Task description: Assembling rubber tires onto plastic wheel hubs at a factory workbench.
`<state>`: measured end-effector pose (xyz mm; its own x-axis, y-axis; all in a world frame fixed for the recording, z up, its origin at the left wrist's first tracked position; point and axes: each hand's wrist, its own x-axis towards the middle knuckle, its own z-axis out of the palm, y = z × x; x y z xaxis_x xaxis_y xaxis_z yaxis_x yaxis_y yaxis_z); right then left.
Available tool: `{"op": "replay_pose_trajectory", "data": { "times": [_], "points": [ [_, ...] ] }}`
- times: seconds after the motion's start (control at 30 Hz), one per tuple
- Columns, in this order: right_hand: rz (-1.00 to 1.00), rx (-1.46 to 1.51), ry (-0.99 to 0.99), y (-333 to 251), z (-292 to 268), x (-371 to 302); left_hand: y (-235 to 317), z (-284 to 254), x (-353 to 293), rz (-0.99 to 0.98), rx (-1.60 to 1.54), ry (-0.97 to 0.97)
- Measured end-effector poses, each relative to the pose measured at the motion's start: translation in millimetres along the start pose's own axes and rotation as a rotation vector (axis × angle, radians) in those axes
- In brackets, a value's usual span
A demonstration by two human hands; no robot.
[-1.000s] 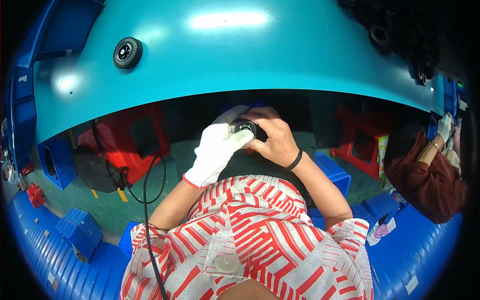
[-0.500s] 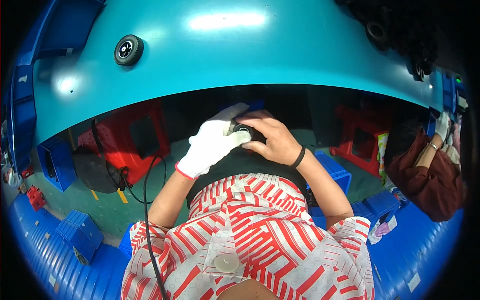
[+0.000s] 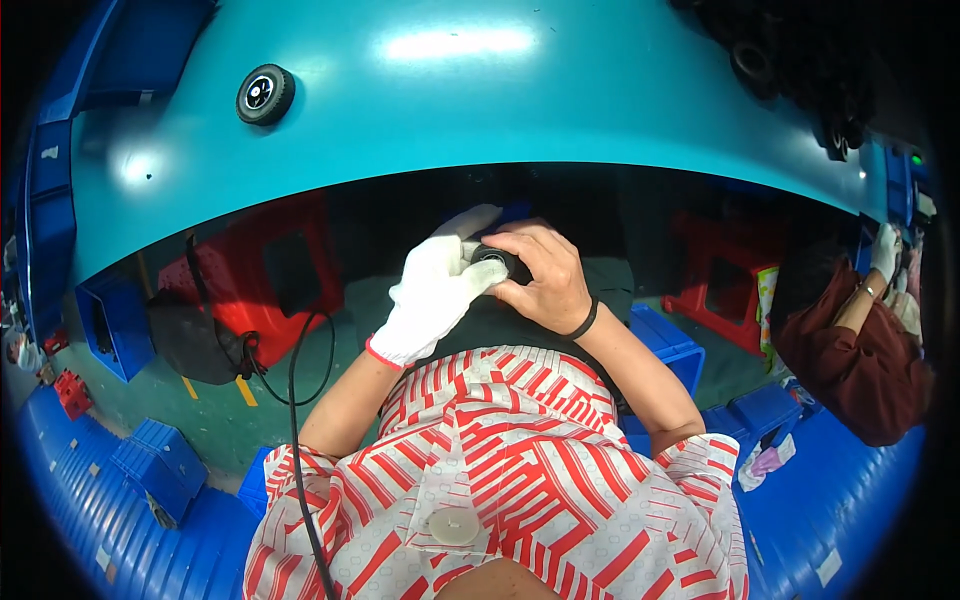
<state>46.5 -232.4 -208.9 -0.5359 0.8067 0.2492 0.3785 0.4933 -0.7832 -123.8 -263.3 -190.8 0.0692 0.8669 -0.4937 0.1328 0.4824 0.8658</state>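
Observation:
Between my two hands is a small black wheel (image 3: 514, 266) with a pale ring at its hub, held above my lap just off the table's near edge. My left hand (image 3: 430, 287), in a white glove with a red cuff, grips its left side, the thumb lying across the face. From the right, my bare right hand (image 3: 551, 277) curls its fingers over the top, with its thumb underneath. Much of the wheel is hidden by the fingers. Another black wheel (image 3: 266, 95) with a silver-trimmed hub rests on the turquoise table (image 3: 430, 115), at the far left.
Black tyres (image 3: 757, 68) are heaped at the far right of the table. Red stools (image 3: 228, 285) and blue bins (image 3: 118, 325) stand below. A black cable (image 3: 294, 395) hangs by my left arm. At the right sits a person in a dark red sleeve (image 3: 850, 375).
My left forearm and gloved hand have shifted slightly right, and the held wheel has turned a little in my fingers. Both hands still grip it.

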Motion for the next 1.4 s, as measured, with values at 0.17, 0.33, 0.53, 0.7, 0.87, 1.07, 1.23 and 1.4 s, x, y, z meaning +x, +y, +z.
{"op": "replay_pose_trajectory", "data": {
  "times": [0.17,0.33,0.53,0.7,0.87,1.07,1.23,1.4],
  "points": [
    [0.11,0.035,-0.09,-8.7,-4.4,3.0,0.3,2.4,1.2,-0.005,-0.304,-0.033],
    [0.072,0.153,-0.218,3.7,-15.8,6.0,17.6,-8.2,1.9,-0.091,0.016,-0.185],
    [0.135,0.064,-0.052,-4.9,-7.3,6.1,2.1,12.4,-5.5,0.029,-0.324,0.026],
    [-0.022,0.037,-0.052,0.7,-7.6,5.9,2.4,6.5,-5.1,0.049,-0.149,-0.028],
    [0.062,0.05,-0.041,-3.8,-4.1,2.4,-0.2,-0.6,-1.9,-0.074,0.028,-0.114],
    [0.164,0.194,-0.133,1.2,-15.4,2.3,3.9,-1.2,-0.8,-0.038,-0.5,-0.101],
    [0.331,0.404,-0.19,1.0,-24.8,6.4,9.1,-5.6,-6.5,-0.225,-0.885,-0.169],
    [0.322,0.403,-0.189,-5.6,-26.5,6.4,9.0,-4.0,-8.8,-0.167,-0.83,-0.147]
  ]
}}
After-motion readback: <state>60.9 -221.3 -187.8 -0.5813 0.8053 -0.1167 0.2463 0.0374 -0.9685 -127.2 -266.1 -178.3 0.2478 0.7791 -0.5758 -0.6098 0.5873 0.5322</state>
